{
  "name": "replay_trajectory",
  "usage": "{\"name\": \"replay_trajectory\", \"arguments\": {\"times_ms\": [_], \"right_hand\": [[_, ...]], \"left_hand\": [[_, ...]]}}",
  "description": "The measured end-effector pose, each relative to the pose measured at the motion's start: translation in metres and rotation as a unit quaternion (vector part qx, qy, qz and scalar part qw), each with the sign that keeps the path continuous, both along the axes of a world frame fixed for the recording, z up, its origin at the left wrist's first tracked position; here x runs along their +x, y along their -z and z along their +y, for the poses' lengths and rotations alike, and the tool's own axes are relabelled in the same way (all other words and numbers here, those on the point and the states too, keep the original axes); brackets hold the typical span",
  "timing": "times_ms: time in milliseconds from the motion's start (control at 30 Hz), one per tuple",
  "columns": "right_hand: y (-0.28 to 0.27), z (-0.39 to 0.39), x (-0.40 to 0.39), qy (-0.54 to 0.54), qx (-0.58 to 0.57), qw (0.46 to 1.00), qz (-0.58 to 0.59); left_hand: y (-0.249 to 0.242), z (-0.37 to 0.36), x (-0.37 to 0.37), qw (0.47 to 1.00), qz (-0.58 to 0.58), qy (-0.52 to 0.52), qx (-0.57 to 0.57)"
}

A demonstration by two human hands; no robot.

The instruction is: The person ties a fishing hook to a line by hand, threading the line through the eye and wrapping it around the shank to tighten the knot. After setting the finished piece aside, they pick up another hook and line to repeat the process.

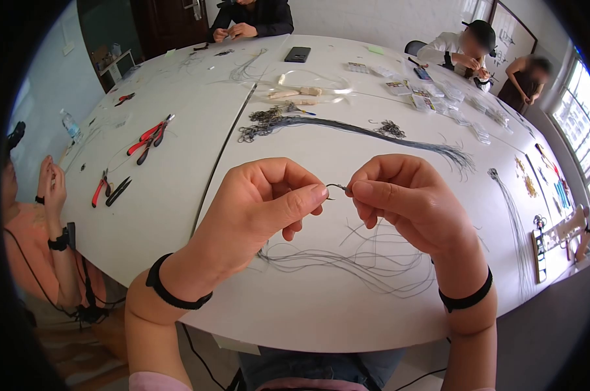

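Observation:
Between my two hands, above the white table, is a small dark fish hook (335, 186). My left hand (269, 205) pinches its bend side between thumb and forefinger. The thumb and forefinger of my right hand (402, 199) are closed on the other end, where the hook's shank goes in under the fingertips. Whether a line is tied there is too small to tell. Thin grey lines (347, 260) lie in loose loops on the table below my hands. Beyond my hands lies a long bundle of dark lines (367, 131) with a pile of hooks (265, 120) at its left end.
Red-handled pliers (153, 138) and black tweezers (118, 191) lie on the left. Farther back are a black phone (297, 55) and small plastic boxes (432, 98). Another line bundle (513, 221) is at the right. Several people sit or stand around the table (177, 85).

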State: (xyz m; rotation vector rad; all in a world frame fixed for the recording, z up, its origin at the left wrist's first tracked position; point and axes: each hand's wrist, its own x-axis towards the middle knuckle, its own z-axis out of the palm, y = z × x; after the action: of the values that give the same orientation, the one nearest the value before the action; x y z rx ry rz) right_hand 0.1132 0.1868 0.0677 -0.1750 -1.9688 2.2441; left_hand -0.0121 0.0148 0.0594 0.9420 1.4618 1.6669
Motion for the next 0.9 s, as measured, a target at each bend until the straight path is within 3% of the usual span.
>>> {"name": "replay_trajectory", "arguments": {"times_ms": [333, 500, 733, 900], "right_hand": [[-0.005, -0.006, 0.002, -0.011, 0.037, 0.999, -0.035], [-0.007, -0.010, 0.005, 0.005, 0.089, 0.994, -0.065], [-0.016, -0.018, 0.010, 0.029, 0.104, 0.994, -0.033], [-0.013, -0.015, 0.012, 0.029, 0.107, 0.994, -0.001]], "left_hand": [[-0.006, -0.002, 0.006, 0.998, 0.054, 0.010, -0.006], [-0.003, -0.008, 0.005, 0.978, 0.208, 0.007, -0.008], [-0.006, -0.013, 0.010, 0.973, 0.222, -0.044, 0.042], [-0.012, -0.016, 0.016, 0.990, 0.135, -0.016, 0.023]]}}
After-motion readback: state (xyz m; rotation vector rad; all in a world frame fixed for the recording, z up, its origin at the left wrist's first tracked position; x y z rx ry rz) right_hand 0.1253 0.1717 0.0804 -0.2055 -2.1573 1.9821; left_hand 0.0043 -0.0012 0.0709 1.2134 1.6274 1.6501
